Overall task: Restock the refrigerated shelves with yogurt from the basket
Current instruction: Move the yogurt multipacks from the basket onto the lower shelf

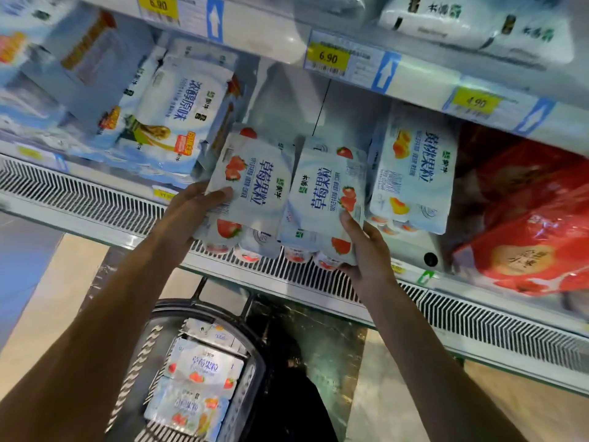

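Two strawberry yogurt multipacks stand side by side at the front edge of the refrigerated shelf [318, 275]. My left hand [191, 208] grips the left strawberry pack [255, 186] at its lower left side, thumb across its front. My right hand [366, 250] holds the right strawberry pack [328, 189] from below and at its right edge. Down on the floor stands the black basket [255, 378], with several more yogurt packs [204, 368] inside.
A yellow-peach yogurt pack [414, 167] stands right of the two held packs. Plain yogurt packs [178, 110] lean at the left. Red packaged goods [535, 224] fill the right. The upper shelf with price tags [328, 57] hangs close above. Behind the packs the shelf is deep.
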